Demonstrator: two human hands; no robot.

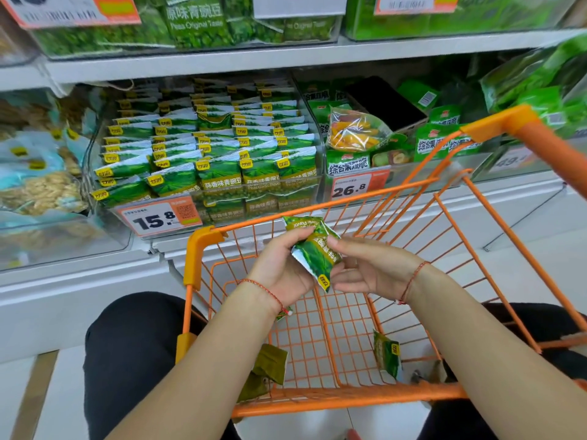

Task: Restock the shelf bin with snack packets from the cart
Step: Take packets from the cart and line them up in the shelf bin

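I see both hands over the orange cart, sharing a green snack packet. My left hand curls its grip round the packet's left edge; my right hand pinches its right side with the thumb. The shelf bin, packed with matching packets, sits at eleven o'clock. Two more packets lie on the cart floor at six o'clock.

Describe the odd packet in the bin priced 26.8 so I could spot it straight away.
Start at the orange cart and look up to the 26.8 price tag. In the bin behind it lies a clear packet of yellow and orange pieces. Its neighbours are all green.
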